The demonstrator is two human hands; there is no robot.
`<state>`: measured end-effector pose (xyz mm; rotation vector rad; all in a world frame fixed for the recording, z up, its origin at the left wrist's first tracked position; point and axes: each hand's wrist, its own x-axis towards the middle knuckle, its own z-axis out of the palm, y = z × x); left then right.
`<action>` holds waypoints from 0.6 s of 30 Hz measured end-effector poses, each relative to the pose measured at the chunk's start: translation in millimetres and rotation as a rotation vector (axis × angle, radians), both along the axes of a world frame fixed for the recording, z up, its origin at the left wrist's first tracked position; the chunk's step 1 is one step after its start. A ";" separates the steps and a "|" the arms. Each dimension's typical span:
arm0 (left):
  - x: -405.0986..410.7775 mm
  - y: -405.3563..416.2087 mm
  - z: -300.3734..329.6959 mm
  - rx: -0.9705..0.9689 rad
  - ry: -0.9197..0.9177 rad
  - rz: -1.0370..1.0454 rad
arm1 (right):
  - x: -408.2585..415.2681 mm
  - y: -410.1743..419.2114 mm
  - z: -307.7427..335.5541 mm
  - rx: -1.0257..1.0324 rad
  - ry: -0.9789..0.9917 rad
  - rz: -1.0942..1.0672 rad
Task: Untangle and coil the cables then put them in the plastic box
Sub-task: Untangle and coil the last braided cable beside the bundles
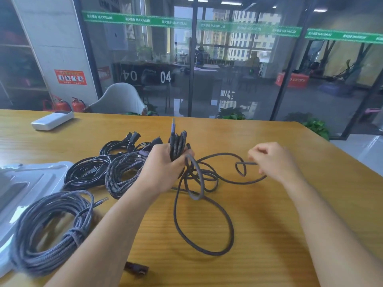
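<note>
Left hand (pixel 163 168) grips one braided cable (pixel 204 204), right hand (pixel 273 160) pinches it; three coiled cables (pixel 51 230) beside

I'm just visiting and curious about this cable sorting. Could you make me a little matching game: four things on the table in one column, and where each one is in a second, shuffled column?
Things:
1. White rectangular power bank
2. Neatly coiled grey braided cable
3. Loose grey braided cable
4. Pile of glossy black cables

Places:
A. Held between the left hand and right hand
B. Far left table corner
C. Nearest on the left, partly over the clear plastic box lid
D. Behind the neat coil, left of the left hand

Pairs: 1-B, 2-C, 3-A, 4-D
</note>
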<state>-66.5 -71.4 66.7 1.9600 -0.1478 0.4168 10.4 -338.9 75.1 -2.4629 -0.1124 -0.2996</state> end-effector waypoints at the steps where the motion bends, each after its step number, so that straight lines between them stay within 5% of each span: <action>1: -0.8 -0.9 0.7 0.019 -0.015 -0.032 | -5.0 7.7 1.5 -0.189 -0.130 0.041; 3: -1.5 -2.8 0.3 0.047 -0.027 -0.084 | -16.5 27.1 1.0 -0.260 -0.267 0.297; 6: -1.2 -4.0 -1.1 0.094 -0.031 -0.105 | -32.9 57.1 -8.0 -0.084 -0.026 0.682; 8: 0.0 -4.0 -2.2 0.110 -0.031 -0.110 | -32.8 64.4 -11.8 0.030 0.102 0.707; 12: -0.5 -5.7 -2.7 0.114 -0.035 -0.115 | -14.7 47.6 -9.6 0.111 0.024 0.500; 18: -1.4 0.2 0.1 0.052 -0.035 -0.045 | 36.8 -15.1 -25.8 0.334 0.100 -0.113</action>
